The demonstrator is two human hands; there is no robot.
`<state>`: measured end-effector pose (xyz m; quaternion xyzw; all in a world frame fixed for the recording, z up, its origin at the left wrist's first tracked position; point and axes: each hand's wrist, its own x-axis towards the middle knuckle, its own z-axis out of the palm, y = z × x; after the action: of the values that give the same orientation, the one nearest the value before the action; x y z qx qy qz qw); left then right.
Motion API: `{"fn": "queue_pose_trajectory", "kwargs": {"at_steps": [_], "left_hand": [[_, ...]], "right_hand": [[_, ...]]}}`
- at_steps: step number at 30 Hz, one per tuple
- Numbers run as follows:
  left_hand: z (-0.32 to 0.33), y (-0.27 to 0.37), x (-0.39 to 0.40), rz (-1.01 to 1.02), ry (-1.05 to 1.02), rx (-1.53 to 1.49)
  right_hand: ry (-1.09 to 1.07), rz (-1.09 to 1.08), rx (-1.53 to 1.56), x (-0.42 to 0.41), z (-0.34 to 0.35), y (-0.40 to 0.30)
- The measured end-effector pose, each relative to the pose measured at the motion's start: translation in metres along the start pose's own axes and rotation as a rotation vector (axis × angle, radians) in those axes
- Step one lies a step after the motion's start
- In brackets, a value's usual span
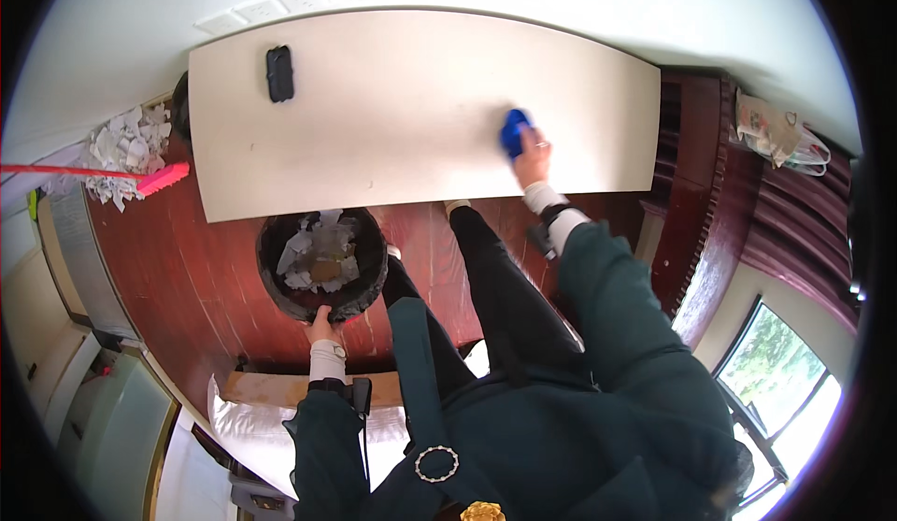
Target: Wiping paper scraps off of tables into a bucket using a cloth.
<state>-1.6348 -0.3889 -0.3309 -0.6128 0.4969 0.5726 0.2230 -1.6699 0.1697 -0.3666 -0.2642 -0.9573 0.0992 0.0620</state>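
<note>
My right hand (534, 156) grips a blue cloth or sponge (515, 133) and presses it on the pale tabletop (420, 100), right of its middle. Hand and blue thing are slightly blurred. Below the table's front edge, my left hand (324, 326) holds the near rim of a round waste bin (375, 279) with a black liner. Torn white paper (322, 244) and a brown scrap (325, 271) lie inside the bin. My left fingers are partly hidden by the rim.
A black phone-like object (280, 74) lies on the table's left part. On the floor at left, a pink broom (163, 179) rests against a heap of paper scraps (126, 146). Dark red cabinetry (694, 191) with plastic bags (781, 132) on it stands at right. Behind me is a bed (245, 419).
</note>
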Motion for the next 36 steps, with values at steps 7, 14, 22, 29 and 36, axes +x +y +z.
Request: {"fn": "queue_pose_trajectory", "kwargs": {"at_steps": [7, 14, 22, 29, 36], "left_hand": [[0.041, -0.029, -0.009, -0.176, 0.074, -0.032], [0.057, -0.049, -0.023, -0.171, 0.105, -0.068], [0.105, -0.051, -0.049, -0.312, -0.043, 0.055], [0.071, -0.064, -0.043, -0.249, -0.082, -0.053], [0.071, -0.071, -0.046, -0.264, -0.087, -0.057]], "right_hand": [[-0.084, 0.561, -0.144, 0.18, -0.025, 0.101], [-0.044, -0.068, -0.298, 0.121, 0.035, -0.098], [-0.589, -0.552, 0.47, -0.07, -0.009, -0.212], [-0.014, -0.315, 0.379, 0.05, -0.022, -0.086], [-0.005, 0.128, -0.043, 0.021, 0.018, -0.109]]}}
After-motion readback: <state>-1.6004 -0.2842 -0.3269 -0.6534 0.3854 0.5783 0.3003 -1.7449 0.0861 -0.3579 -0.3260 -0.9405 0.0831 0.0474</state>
